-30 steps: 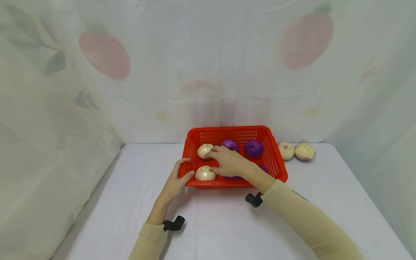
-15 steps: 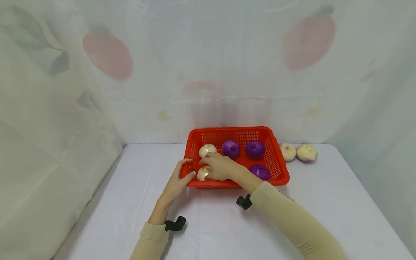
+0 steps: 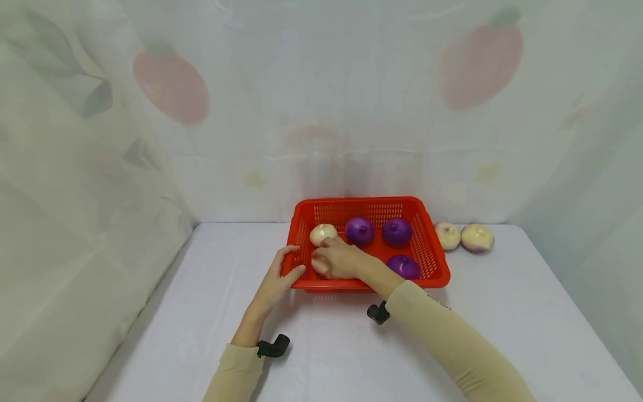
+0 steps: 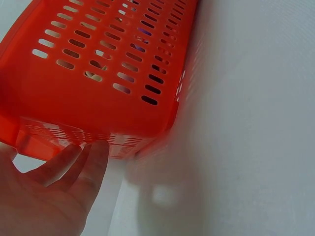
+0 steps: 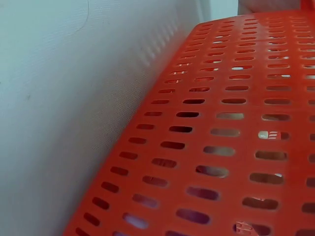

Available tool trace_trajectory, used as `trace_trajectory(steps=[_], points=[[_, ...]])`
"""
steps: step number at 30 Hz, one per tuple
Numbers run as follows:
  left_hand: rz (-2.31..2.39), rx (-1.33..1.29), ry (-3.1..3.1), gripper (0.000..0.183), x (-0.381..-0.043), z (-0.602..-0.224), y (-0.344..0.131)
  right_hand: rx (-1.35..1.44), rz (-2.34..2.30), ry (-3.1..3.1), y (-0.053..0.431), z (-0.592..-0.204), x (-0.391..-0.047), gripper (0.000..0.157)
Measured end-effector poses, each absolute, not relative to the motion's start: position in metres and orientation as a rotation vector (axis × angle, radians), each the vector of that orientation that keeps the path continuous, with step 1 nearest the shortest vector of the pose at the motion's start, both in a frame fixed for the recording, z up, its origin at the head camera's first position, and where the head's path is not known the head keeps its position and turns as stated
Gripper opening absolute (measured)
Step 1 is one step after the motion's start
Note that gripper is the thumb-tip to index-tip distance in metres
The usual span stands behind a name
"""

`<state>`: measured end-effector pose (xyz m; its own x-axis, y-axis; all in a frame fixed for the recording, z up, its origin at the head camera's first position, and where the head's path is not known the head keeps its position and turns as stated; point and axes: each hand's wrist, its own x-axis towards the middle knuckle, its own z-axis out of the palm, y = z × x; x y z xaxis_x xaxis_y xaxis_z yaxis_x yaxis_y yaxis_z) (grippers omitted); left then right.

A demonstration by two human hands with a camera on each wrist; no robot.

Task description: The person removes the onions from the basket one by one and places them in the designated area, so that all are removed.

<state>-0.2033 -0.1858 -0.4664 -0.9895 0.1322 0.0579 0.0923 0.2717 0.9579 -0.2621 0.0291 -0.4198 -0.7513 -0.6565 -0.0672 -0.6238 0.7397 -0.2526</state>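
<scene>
A red plastic basket (image 3: pixel 422 283) stands on the table with white and purple onions inside. My right hand (image 3: pixel 344 261) reaches over its front rim and grips a white onion (image 3: pixel 318 264) in the front left corner, covering part of it. Behind it lies another white onion (image 3: pixel 323 233). My left hand (image 3: pixel 273 282) is at the basket's left end, thumb and fingers spread against the rim. In the left wrist view, fairly straight fingers (image 4: pixel 93 169) touch the end wall. The right wrist view shows mostly the slotted front wall (image 5: pixel 197 147); the right hand's grip is hidden there.
In the basket lie purple onions: one back centre (image 3: pixel 359 231), one back right (image 3: pixel 397 231), one front right (image 3: pixel 403 267). Outside its right end, two pale onions (image 3: pixel 446 236) sit side by side. A printed curtain (image 3: pixel 351 111) hangs behind the white table (image 3: pixel 341 352).
My right hand has moved left and down from between the two white onions and now grips the front one, which has tilted. My left hand stays at the basket's end.
</scene>
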Motion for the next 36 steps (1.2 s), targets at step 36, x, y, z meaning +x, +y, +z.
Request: trace_trajectory(steps=[36], points=[[1.869, 0.217, 2.453, 0.059, -0.203, -0.465, -0.187, -1.15, -0.279, 2.913, 0.103, -0.354, -0.233, 0.05]])
